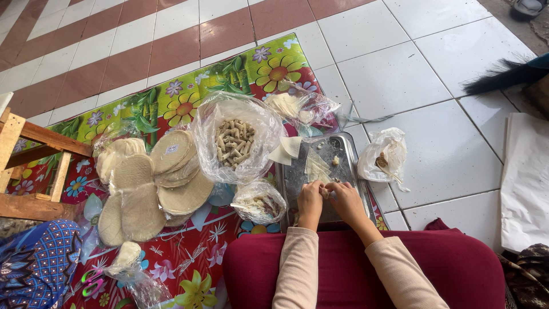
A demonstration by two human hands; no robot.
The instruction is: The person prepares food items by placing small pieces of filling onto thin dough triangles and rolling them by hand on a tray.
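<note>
My left hand (310, 200) and my right hand (345, 197) meet over the near end of a metal tray (343, 150). Together their fingers pinch a small pale wrapper piece (326, 190). More pale wrapper triangles (314, 166) lie on the tray just beyond my hands, and two more (287, 150) rest at its far left edge. A clear bag of finished thin rolls (234, 142) stands open to the left of the tray.
Stacks of round wrappers in plastic (154, 186) lie on the flowered mat (189, 97). A small bag of filling (260, 201) sits by my left hand. A crumpled bag (384, 154) lies right of the tray. A wooden stool (26, 171) stands at left.
</note>
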